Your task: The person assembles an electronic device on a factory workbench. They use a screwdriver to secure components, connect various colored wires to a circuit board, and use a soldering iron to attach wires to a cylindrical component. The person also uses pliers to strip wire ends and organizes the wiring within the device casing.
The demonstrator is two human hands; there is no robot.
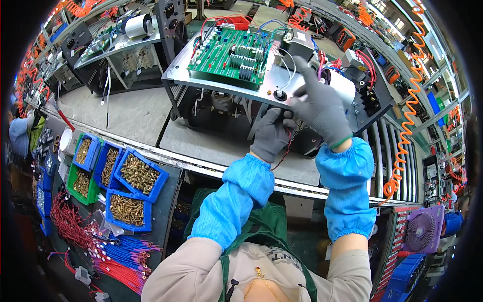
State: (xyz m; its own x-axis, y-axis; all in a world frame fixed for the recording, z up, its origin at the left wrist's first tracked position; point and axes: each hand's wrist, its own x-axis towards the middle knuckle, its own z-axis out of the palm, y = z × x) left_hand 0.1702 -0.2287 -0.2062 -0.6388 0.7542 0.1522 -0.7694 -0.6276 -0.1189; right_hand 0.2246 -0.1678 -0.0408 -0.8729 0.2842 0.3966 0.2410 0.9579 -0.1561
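Note:
At the front edge of a metal chassis (176,70), my left hand (271,132) is closed, fingers curled. A thin red-and-black twisted wire (287,151) hangs from its fingers. My right hand (322,106) is raised just right of it, index finger stretched upward and the others partly bent; I see nothing held in it. Both hands wear grey gloves. Beside the right fingers is a black round fitting (279,95) with a white wire (291,68) rising from it. A green circuit board (221,55) with grey heat sinks lies on the chassis top, left of my hands.
Blue bins (138,173) and a green bin (83,185) of brass-coloured hardware stand at left, above bundles of red and blue wires (126,256). Another chassis (121,45) sits at far left. An orange coiled hose (402,146) hangs at right, near a purple fan (422,229).

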